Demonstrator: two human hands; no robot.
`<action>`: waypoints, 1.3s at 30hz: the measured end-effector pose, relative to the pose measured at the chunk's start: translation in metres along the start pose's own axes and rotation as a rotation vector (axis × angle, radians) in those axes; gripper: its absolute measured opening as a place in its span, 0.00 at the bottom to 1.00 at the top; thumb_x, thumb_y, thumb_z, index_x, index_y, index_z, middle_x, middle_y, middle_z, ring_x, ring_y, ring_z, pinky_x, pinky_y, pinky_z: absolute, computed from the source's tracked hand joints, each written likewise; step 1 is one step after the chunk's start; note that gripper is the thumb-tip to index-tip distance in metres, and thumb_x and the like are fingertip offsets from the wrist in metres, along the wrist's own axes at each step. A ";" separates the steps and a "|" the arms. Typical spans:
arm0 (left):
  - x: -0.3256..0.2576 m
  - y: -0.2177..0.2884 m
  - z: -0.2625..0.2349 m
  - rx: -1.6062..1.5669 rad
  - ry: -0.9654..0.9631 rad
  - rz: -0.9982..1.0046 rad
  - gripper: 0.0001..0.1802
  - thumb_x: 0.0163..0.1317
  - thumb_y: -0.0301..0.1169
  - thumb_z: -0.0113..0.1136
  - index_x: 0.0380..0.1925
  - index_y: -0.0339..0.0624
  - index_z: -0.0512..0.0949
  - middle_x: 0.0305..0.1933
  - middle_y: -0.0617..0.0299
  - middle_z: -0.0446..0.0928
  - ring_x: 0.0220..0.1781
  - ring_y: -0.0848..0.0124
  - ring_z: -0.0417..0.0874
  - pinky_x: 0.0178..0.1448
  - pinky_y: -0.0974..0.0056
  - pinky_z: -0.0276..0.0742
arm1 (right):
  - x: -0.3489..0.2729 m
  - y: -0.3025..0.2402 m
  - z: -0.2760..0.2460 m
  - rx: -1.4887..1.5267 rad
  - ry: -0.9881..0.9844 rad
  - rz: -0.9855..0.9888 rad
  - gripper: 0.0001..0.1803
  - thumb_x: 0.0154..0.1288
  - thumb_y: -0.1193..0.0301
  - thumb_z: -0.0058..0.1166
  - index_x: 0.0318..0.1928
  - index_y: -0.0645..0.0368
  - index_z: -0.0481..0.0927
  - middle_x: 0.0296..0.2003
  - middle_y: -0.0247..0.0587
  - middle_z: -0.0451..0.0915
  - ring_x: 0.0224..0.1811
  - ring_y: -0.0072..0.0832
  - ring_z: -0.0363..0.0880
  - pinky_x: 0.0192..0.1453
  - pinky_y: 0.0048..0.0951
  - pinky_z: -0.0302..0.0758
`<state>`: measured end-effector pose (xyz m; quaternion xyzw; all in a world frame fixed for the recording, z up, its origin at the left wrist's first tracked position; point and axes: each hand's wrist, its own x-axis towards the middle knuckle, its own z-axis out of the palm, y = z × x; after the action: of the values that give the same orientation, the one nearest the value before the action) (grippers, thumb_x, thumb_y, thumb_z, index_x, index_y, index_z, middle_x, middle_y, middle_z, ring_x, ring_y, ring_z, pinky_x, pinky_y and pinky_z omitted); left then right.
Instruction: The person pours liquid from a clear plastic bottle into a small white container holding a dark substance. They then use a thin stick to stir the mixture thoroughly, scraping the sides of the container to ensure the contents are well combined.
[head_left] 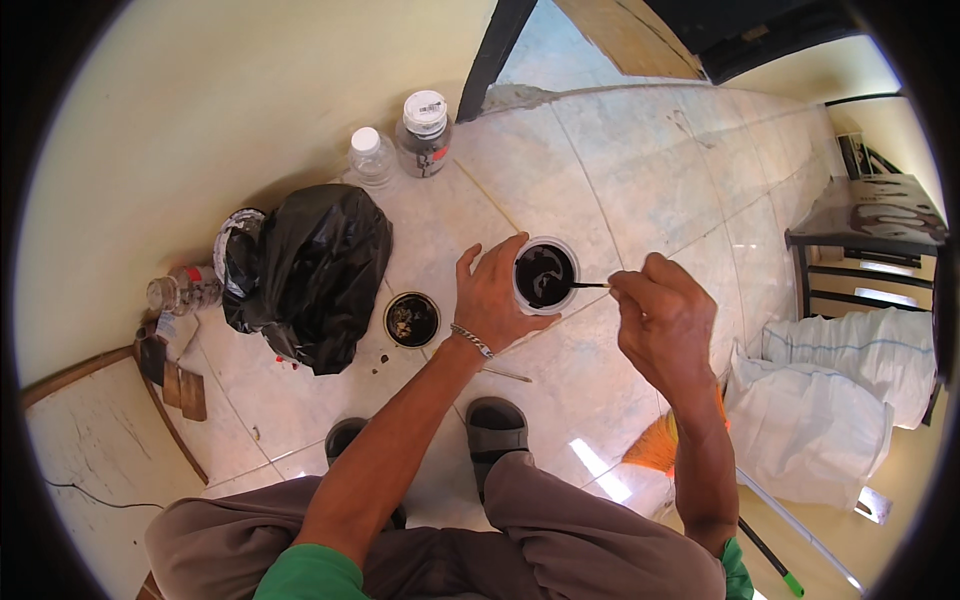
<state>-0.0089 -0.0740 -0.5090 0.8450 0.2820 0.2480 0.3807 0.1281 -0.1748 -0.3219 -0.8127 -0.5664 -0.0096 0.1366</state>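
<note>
My left hand is wrapped around the side of a round white-rimmed tub standing on the tiled floor. Glossy dark liquid fills much of its inside. In the closed fingers of my right hand is a thin stick, coated dark along its visible part; its far end reaches over the rim into the tub. Left of the tub lies a shallow round lid smeared with dark residue. A slim pointed rod rests on the tiles near my left wrist, partly covered by it.
A black plastic bag bulges at the left, near a clear bottle, a white-capped jar and a tipped bottle. Paintbrushes lie farther left. Rightward are an orange broom, white sacks and a black rack.
</note>
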 end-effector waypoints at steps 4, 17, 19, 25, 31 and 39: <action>-0.001 -0.001 -0.002 0.019 -0.029 -0.015 0.64 0.35 0.52 0.90 0.72 0.42 0.65 0.69 0.57 0.77 0.70 0.64 0.78 0.81 0.47 0.54 | 0.002 -0.009 -0.034 0.007 0.090 0.008 0.09 0.51 0.83 0.66 0.33 0.57 0.86 0.24 0.38 0.70 0.27 0.37 0.75 0.30 0.39 0.70; 0.000 0.000 -0.001 0.001 -0.010 0.004 0.63 0.37 0.53 0.89 0.71 0.43 0.65 0.69 0.57 0.77 0.70 0.64 0.78 0.81 0.48 0.54 | 0.006 -0.028 -0.096 -0.029 0.172 0.081 0.11 0.50 0.86 0.68 0.35 0.64 0.89 0.22 0.39 0.65 0.24 0.30 0.65 0.28 0.33 0.59; -0.001 -0.001 -0.001 0.005 -0.005 0.009 0.63 0.37 0.53 0.89 0.71 0.43 0.65 0.69 0.57 0.77 0.70 0.64 0.78 0.81 0.48 0.55 | 0.006 -0.029 -0.097 -0.029 0.174 0.077 0.11 0.50 0.86 0.69 0.35 0.64 0.89 0.22 0.39 0.65 0.24 0.30 0.65 0.28 0.33 0.59; -0.001 -0.001 0.000 0.019 0.001 0.018 0.63 0.37 0.54 0.89 0.71 0.42 0.66 0.69 0.57 0.77 0.70 0.64 0.78 0.80 0.48 0.55 | 0.006 -0.031 -0.097 -0.017 0.180 0.095 0.10 0.51 0.85 0.69 0.35 0.63 0.89 0.22 0.38 0.64 0.24 0.28 0.64 0.28 0.32 0.59; -0.001 -0.003 0.001 -0.030 0.010 0.020 0.64 0.35 0.50 0.89 0.72 0.41 0.66 0.69 0.54 0.77 0.69 0.62 0.79 0.81 0.45 0.53 | 0.006 -0.031 -0.095 -0.021 0.170 0.103 0.10 0.51 0.85 0.69 0.35 0.63 0.89 0.22 0.38 0.65 0.23 0.28 0.64 0.27 0.32 0.59; -0.001 -0.002 0.001 -0.021 0.000 0.010 0.64 0.35 0.51 0.89 0.72 0.42 0.65 0.69 0.55 0.77 0.69 0.63 0.78 0.81 0.46 0.54 | 0.006 -0.030 -0.091 -0.016 0.156 0.098 0.09 0.51 0.85 0.69 0.35 0.63 0.89 0.22 0.39 0.66 0.23 0.30 0.66 0.27 0.32 0.60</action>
<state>-0.0097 -0.0742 -0.5113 0.8423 0.2752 0.2527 0.3886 0.1158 -0.1810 -0.2266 -0.8371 -0.5137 -0.0707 0.1741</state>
